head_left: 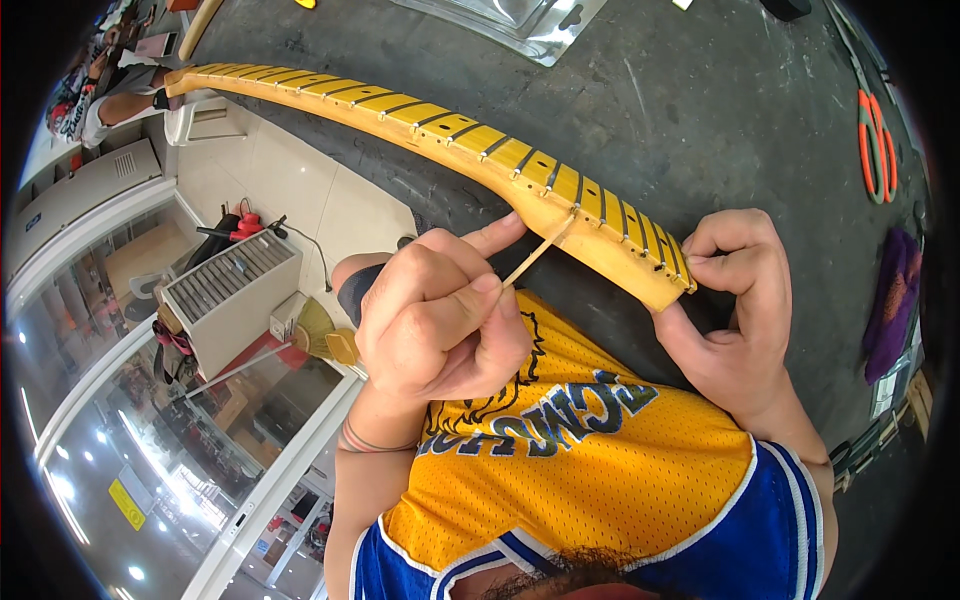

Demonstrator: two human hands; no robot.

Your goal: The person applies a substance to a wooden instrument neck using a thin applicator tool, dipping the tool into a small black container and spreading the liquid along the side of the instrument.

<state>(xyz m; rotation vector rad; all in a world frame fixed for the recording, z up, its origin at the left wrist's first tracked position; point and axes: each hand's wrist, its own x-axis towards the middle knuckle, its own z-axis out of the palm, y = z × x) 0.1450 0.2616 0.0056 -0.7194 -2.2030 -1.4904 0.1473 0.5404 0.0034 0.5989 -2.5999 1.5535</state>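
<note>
A guitar neck (440, 151) of pale wood with a yellow fretboard and dark fret lines stretches from the far left to my right hand. My right hand (737, 290) grips its near right end, thumb below and fingers curled at the edge of the fretboard. In my left hand (445, 310) a thin wooden stick (537, 257) is pinched between thumb and fingers. The stick's tip touches the side of the neck just under the fretboard edge. One finger of the left hand reaches out against the neck's underside.
The neck lies over a dark grey worktop (640, 110). Orange-handled scissors (877, 150) and a purple cloth (893, 300) lie at the right. Clear plastic packaging (530, 28) is at the back. On the left stand a grey slatted box (230, 290) and glass panels; another person (110, 108) sits far left.
</note>
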